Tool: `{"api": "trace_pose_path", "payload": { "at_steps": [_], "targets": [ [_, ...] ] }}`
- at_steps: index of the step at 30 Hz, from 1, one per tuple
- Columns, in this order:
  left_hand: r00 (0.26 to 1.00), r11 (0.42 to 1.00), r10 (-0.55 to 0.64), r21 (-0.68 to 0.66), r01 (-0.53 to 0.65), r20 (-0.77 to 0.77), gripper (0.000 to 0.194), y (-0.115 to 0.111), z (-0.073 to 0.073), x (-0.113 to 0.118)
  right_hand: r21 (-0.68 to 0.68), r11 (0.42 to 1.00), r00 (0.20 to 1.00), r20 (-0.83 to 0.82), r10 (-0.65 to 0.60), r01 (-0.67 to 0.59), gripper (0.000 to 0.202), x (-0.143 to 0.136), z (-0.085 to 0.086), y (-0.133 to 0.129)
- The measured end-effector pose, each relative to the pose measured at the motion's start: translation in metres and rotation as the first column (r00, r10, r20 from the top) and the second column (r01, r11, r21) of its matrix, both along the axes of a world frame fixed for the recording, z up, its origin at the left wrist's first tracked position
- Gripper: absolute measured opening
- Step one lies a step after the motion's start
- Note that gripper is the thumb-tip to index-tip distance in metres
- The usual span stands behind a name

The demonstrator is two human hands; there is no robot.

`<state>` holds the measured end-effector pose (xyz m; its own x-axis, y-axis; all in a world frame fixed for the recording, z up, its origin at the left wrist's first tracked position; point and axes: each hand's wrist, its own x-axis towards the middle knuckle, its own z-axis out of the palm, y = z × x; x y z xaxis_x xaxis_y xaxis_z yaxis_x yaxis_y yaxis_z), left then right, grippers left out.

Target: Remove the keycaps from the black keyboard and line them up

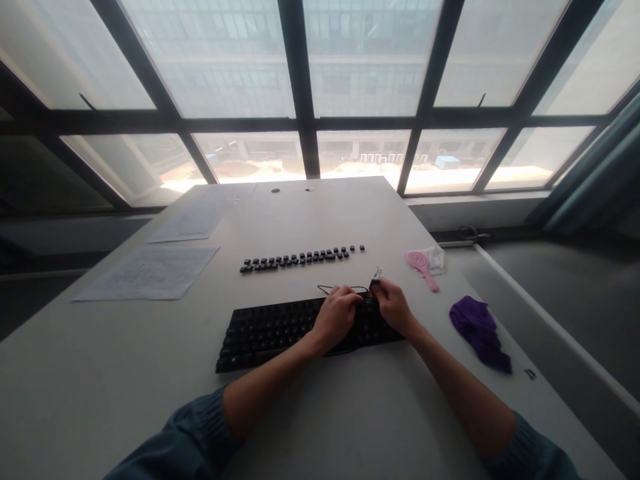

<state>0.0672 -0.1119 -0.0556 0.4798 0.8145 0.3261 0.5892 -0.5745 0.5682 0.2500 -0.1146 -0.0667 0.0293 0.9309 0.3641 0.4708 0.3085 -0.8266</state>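
Head view, and we've got two bare hands at work over the black keyboard (270, 333), which lies slightly askew on the white table (125, 373), right in front of the person! Right hand (393, 303) first: it's pinched nearly closed, thumb and fingers on a small black piece with silver wire loops, seemingly a binder clip (375, 284), held up at the keyboard's back edge, towards its right end. Now the left hand (341, 312): it's just beside the other, over the right-hand part of the keyboard, fingers curled well in with the tips pointing at the clip; whether it has hold of anything, I can't tell from here. Both hands hide part of the keys beneath them.

Just behind the keyboard, a thin dark cable (324, 288) makes a loop. Farther back, and well clear of it, loose keycaps (302, 258) stretch out in two uneven rows, the rear one reaching farther right. Over to the right of the keyboard, a pink hairbrush (416, 259) overlaps something white and crumpled (437, 261); nearer the person on that same side sprawls a purple cloth (474, 325), and past it some tiny dark bits (530, 374) sit close to the table's edge. Off beyond the keyboard's left end, printed sheets (150, 272) lie flat, with tall windows (360, 60) rising behind everything!
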Motion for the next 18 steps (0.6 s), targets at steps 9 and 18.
{"api": "trace_pose_path", "payload": {
  "at_steps": [9, 18],
  "targets": [
    [1.000, 1.000, -0.004, -0.009, 0.004, -0.010, 0.027, -0.0011, -0.0010, -0.0001, 0.000, 0.998, 0.996, 0.053, 0.066, -0.066, 0.026, 0.0001, 0.0012, -0.0023],
    [1.000, 1.000, 0.012, -0.019, -0.012, -0.011, 0.027, -0.0003, -0.0001, -0.0002, 0.001, 0.997, 0.991, 0.107, 0.075, -0.076, 0.024, -0.0021, -0.0025, -0.0024]
  ]
}}
